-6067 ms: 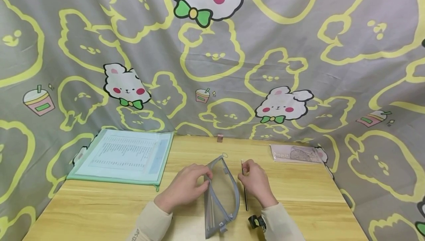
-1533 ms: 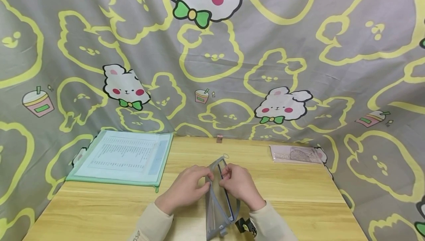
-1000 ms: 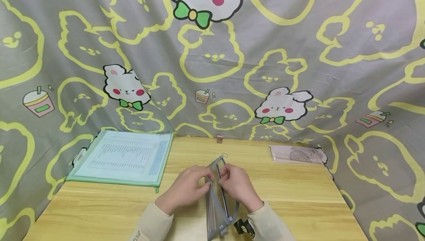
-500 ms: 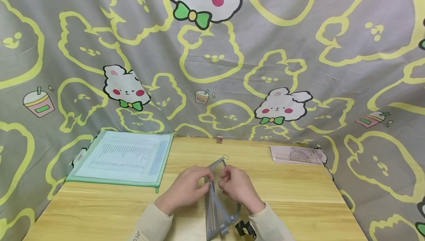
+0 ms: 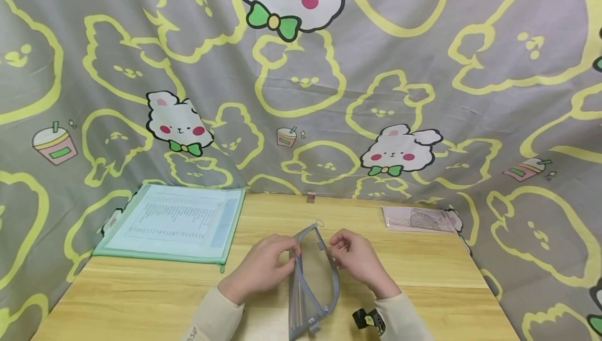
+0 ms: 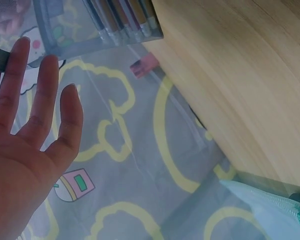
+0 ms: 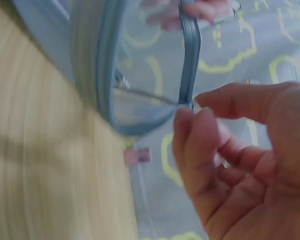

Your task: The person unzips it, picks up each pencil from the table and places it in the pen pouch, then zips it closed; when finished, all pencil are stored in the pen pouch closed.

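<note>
A grey mesh zip pouch (image 5: 298, 299) stands on the table with its zipped mouth spread apart. Its left rim is pinched by my left hand (image 5: 264, 265), whose other fingers are spread in the left wrist view. Several pencils (image 6: 121, 20) lie side by side along the bottom of the pouch, seen through the mesh. My right hand (image 5: 359, 260) is beside the right rim, fingers loosely bent and holding nothing. In the right wrist view its fingertips (image 7: 205, 122) overlap the end of the rim.
A green-edged document pouch (image 5: 229, 242) with a printed sheet lies at the back left of the wooden table (image 5: 437, 289). A clear packet with a ruler set (image 5: 418, 218) lies at the back right. A patterned curtain (image 5: 320, 85) surrounds the table.
Earlier my right hand held a dark pencil right of the pouch, then brought it over the mouth and let it go inside. The hand has since moved right; the left hand stays put.
</note>
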Tool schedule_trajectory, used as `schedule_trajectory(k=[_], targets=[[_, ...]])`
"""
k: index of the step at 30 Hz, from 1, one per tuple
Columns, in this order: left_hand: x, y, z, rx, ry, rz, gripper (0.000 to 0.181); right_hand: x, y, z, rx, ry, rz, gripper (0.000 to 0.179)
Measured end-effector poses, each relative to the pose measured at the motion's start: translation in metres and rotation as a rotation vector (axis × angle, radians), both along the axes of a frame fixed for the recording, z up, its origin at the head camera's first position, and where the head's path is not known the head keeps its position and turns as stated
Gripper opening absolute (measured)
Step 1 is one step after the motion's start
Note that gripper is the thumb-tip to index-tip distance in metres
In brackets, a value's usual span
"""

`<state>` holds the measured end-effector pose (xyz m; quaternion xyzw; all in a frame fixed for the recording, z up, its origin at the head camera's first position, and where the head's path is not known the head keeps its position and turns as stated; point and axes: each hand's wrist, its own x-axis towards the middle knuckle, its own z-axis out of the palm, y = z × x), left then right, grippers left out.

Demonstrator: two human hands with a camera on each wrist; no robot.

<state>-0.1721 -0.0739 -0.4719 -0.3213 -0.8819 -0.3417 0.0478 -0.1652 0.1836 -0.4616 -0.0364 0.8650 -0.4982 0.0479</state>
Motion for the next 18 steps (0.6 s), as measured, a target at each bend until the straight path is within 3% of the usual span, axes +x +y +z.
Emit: schedule_trajectory(k=[10, 14, 18], targets=[[0.002, -0.001, 0.003, 0.029, -0.028, -0.014, 0.015, -0.015, 0.014, -0.014, -0.116, 0.073, -0.077, 0.021], [0.004, 0.0, 0.007, 0.063, -0.06, -0.027, 0.017, -0.017, 0.018, -0.021, -0.186, 0.1, -0.01, 0.036], [0.007, 0.0, 0.013, 0.116, -0.093, -0.07, 0.021, -0.018, 0.022, -0.025, -0.293, 0.177, 0.129, 0.052]])
